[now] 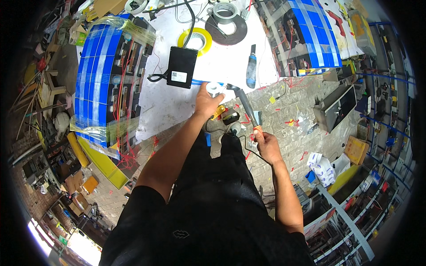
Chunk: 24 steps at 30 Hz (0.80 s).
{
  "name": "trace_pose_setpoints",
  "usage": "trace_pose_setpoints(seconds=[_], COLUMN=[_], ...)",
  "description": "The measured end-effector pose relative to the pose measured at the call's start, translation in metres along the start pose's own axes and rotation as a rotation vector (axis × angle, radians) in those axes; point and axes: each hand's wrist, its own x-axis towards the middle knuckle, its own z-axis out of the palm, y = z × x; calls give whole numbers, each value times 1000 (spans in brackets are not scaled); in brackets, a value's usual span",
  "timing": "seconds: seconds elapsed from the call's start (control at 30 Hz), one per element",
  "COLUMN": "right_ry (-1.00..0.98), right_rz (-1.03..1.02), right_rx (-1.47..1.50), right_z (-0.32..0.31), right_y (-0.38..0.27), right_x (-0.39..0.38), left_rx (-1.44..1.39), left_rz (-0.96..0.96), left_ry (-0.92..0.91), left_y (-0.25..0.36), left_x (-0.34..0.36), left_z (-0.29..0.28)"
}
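Note:
My left hand (207,103) is closed around a small white spool (214,88) at the table's near edge. Thin blue wires (205,82) run from a flat black box (182,66) to the fingers of that hand; whether they are gripped too is hidden. In my right hand (268,147) is the orange handle of what looks like a large soldering iron (246,105), with a long dark barrel and a cord. Its bent tip points up and left, close to the spool; I cannot tell if they touch. A blue-handled knife (251,68) lies on the white tabletop (162,99).
Blue-wrapped battery packs with red wires stand at the left (95,80) and right (313,33). Behind the box lie a yellow tape roll (205,41), a grey tape roll (225,12) and a dark disc (235,34). Red scraps litter the brick floor (293,102).

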Motion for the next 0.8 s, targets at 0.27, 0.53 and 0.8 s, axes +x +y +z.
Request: trace_pose_setpoints(seconds=[0.27,0.53,0.8], right_ry=[16,10,5], right_rz=[-24,-11,10], right_rx=[22,4,31], right_z=[1,-1,0], right_y=[-4,-8,-4], right_x=[-2,-4,-2], left_rx=[28,2,-163], left_rz=[-14,-6,-90], left_ry=[-8,-2,-4], left_y=[4,9,7], left_x=[1,0,-17], left_z=[0,-3,-24])
